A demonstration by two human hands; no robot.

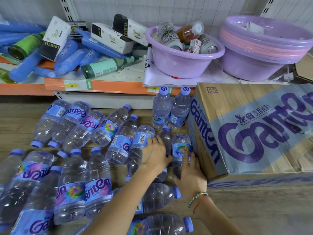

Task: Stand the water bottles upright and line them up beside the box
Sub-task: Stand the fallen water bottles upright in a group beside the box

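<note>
A lying bottle (180, 150) beside the box (254, 129) is gripped by the right hand (190, 175); the left hand (155, 154) rests flat on another bottle (165, 141). Tipping upright is called for next.

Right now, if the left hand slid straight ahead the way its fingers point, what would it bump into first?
Probably the lying bottle its fingertips already rest on; farther along stand two upright bottles.

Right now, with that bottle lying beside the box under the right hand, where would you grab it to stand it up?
Probably round the labelled middle of the bottle, coming from above: it lies on its side, base pointing away, tight against the box, so only the top and left flank are free. The right hand already rests there.
</note>
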